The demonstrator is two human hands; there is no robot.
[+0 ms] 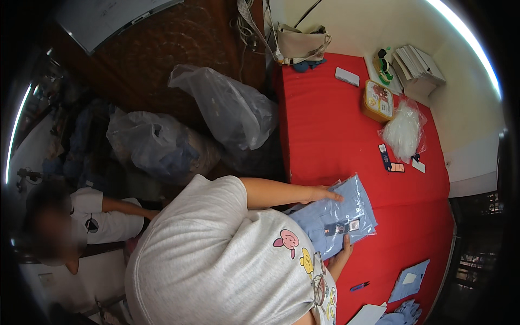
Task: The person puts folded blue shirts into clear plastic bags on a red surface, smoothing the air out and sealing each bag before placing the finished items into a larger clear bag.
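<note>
A folded light-blue garment (355, 203) in a clear plastic bag is held in front of me, over the near edge of the red-covered table. A dark tag with a pale label (342, 226) shows through the plastic. My left hand (325, 194) grips the package along its upper edge in the picture. At the lower edge my right hand (345, 250) holds it, thumb on top and the other fingers mostly hidden underneath. Below the right hand lies a small dark blue tool (359, 286), too small to name surely.
The red table (325, 130) bears a yellow tub (378, 101), a bundle of clear plastic bags (403, 130), dark tags (385, 157) and another folded blue garment (410, 280). Large clear sacks (157, 143) stand on the floor left of the table. Another person (108, 216) is at the left.
</note>
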